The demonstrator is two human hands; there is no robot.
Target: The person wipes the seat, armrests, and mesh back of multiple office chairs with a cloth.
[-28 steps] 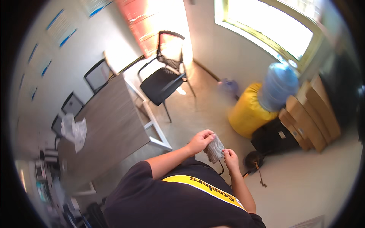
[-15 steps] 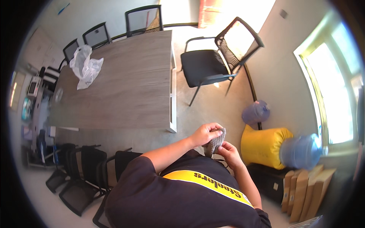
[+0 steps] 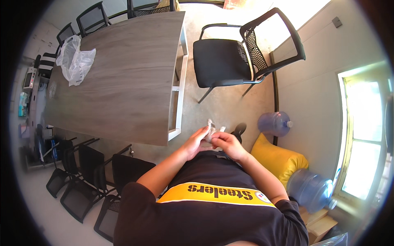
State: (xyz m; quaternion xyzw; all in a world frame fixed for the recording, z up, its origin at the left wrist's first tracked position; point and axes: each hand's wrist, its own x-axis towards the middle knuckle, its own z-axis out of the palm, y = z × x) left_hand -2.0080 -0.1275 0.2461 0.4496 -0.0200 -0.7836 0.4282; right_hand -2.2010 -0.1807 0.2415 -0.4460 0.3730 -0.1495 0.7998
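Observation:
A small grey, waffle-textured cloth [image 3: 210, 130] is bunched up between my two hands, in front of my waist. My left hand [image 3: 195, 143] grips it from the left, fingers closed around its lower part. From the right, my right hand [image 3: 230, 145] pinches the same cloth with thumb and fingers. The cloth's upper end sticks up above my left fingertips, and a pale bit shows beyond my right fingers. Much of it is hidden by the fingers.
A grey wooden table [image 3: 123, 82] stands to the left, bearing a crumpled clear plastic bag [image 3: 76, 61]. Ahead is a black mesh chair [image 3: 221, 61]. Blue water jugs [image 3: 274, 124] and a yellow sack [image 3: 279, 158] lie at right. More black chairs [image 3: 131, 170] line the table's near side.
My hands have moved a little to the left and the cloth has gone from hanging spread out to bunched up between them. My view has turned and tilted down.

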